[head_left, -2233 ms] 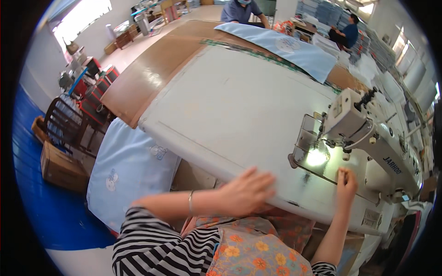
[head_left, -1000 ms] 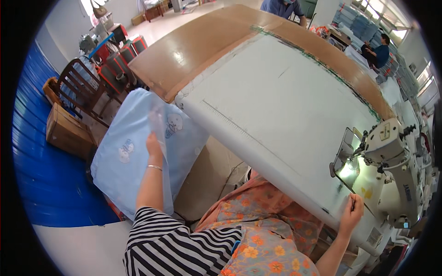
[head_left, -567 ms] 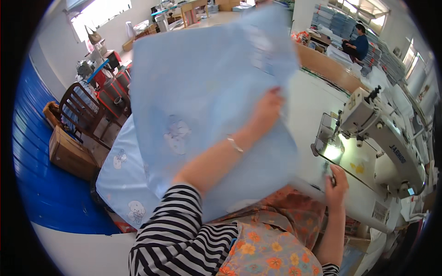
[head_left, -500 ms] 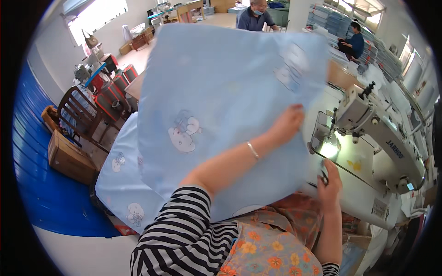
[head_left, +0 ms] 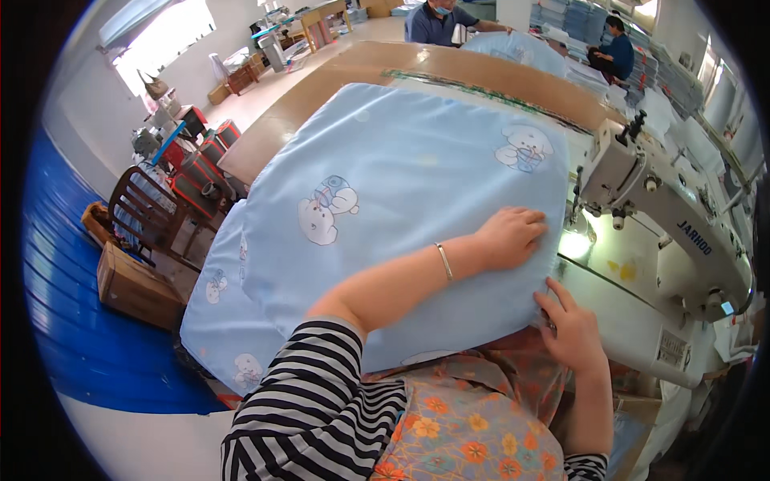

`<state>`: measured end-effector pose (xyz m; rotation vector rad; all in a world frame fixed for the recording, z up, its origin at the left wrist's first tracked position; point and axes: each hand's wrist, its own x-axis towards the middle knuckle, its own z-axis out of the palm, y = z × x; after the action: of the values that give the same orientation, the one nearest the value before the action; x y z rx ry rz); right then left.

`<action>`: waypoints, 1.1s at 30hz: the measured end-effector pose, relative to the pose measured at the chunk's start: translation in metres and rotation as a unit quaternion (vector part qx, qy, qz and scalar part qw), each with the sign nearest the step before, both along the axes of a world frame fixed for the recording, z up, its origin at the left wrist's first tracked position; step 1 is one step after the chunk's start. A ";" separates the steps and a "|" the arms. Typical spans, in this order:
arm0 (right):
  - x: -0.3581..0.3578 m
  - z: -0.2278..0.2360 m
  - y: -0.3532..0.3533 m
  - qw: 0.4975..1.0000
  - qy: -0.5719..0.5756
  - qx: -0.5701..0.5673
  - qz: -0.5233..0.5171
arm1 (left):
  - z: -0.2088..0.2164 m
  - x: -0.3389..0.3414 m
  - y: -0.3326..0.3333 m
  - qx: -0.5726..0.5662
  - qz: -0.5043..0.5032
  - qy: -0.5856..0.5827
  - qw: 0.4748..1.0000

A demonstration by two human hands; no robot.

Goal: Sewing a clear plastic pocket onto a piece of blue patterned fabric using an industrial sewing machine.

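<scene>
A light blue cloth piece (head_left: 393,192) printed with white cartoon animals lies spread over the sewing table, reaching down to my lap. My left hand (head_left: 512,238) rests on top of it by the right edge, fingers laid on the fabric. Just below and to the right, my right hand (head_left: 573,329) touches the cloth's edge with its index finger stretched forward. A small dark tool, mostly hidden, sits in the curl of that hand. The white sewing machine (head_left: 662,200) stands to the right, its lamp lighting the plate beside the cloth's edge.
More blue printed cloth (head_left: 210,309) hangs at the left. A cardboard box (head_left: 136,284) and a wooden chair (head_left: 148,204) stand on that side. Beyond the brown table edge (head_left: 353,60), one person (head_left: 437,24) handles blue cloth; another sits near stacked fabric (head_left: 565,22).
The cloth, raised and blocking the view before, has come down flat on the table. My left hand has loosened from its edge and lies on it; my right hand has moved to the edge.
</scene>
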<state>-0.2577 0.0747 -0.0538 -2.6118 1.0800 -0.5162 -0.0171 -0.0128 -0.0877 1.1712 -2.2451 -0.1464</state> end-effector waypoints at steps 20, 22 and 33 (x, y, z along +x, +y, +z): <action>-0.029 -0.015 -0.061 0.983 -0.168 0.016 -0.077 | 0.018 -0.020 -0.062 0.028 -0.073 -0.117 0.990; -0.057 -0.012 -0.041 0.985 -0.161 0.041 -0.055 | 0.018 0.001 -0.047 0.043 -0.035 -0.143 0.988; -0.122 -0.027 0.038 0.953 -0.257 0.061 -0.148 | 0.016 0.138 -0.013 0.132 0.121 -0.161 0.971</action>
<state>-0.3794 0.1127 -0.0808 -2.0390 1.2633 -1.0824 0.1205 -0.0259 -0.0717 1.7081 -2.3849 -0.1698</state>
